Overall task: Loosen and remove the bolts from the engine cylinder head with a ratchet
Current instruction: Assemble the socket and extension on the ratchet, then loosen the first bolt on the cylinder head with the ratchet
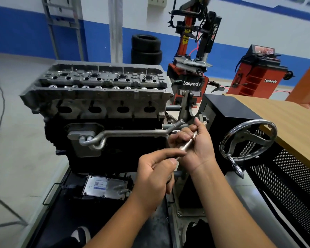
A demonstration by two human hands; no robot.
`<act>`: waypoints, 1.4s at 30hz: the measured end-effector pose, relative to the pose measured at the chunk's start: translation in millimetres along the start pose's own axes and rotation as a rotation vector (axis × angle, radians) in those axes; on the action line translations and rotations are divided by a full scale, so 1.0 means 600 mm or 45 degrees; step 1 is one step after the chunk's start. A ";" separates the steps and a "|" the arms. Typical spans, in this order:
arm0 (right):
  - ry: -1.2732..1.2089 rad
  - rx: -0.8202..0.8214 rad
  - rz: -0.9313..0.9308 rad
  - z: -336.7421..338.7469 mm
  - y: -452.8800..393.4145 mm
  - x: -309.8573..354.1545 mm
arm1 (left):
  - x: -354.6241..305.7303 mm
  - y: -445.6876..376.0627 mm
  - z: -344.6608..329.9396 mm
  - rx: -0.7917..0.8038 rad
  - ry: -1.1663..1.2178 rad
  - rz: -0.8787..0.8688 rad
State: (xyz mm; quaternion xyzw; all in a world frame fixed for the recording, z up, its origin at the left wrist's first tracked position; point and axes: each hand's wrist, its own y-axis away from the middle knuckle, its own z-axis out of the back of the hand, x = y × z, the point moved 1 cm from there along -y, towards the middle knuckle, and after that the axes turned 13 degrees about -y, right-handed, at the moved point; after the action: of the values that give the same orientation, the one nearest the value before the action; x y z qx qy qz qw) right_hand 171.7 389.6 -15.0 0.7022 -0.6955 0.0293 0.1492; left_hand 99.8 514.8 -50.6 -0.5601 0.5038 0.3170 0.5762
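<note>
Sitting bare atop the dark engine block (115,151), the cylinder head (98,88) shows four round wells along its upper face and four oval ports on its near side. A bent metal pipe (125,134) runs across the block's front, below the head.

Lower right of the head, both hands meet over a slim chrome ratchet (186,146), well apart from the head itself. The right hand (195,145) is curled round the upper part of the tool's shaft, whose tip pokes out just above the fingers. The left hand (156,174) grips the lower end, thumb laid along the top and fingers folded underneath. Whether a socket is fitted cannot be made out.

Just right of the hands, a chrome handwheel (247,140) sticks out from the engine stand (188,106). Beyond it lies a wooden desk (293,122) with black mesh panelling beneath. Farther back stand a red tyre changer (191,56), two stacked tyres (146,49), and a red wheel balancer (258,74) against the blue-and-white wall.
</note>
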 end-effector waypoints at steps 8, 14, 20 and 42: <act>1.360 0.369 0.139 -0.037 0.118 -0.033 | -0.109 -0.054 0.013 -0.220 0.360 0.030; 1.587 0.534 0.409 -0.144 0.151 0.012 | -0.244 -0.145 -0.003 0.159 0.237 0.121; 1.974 0.409 0.647 -0.311 0.127 0.061 | -0.393 -0.250 0.012 0.325 -0.023 0.175; 3.023 0.478 0.401 -0.504 0.037 0.174 | -0.378 -0.407 0.072 0.353 -0.469 0.172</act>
State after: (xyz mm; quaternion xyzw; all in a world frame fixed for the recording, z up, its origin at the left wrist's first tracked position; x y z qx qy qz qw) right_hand 203.5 364.8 303.1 0.1566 -0.1885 0.7733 0.5847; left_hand 270.5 559.6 235.2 -0.3734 0.4652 0.3797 0.7071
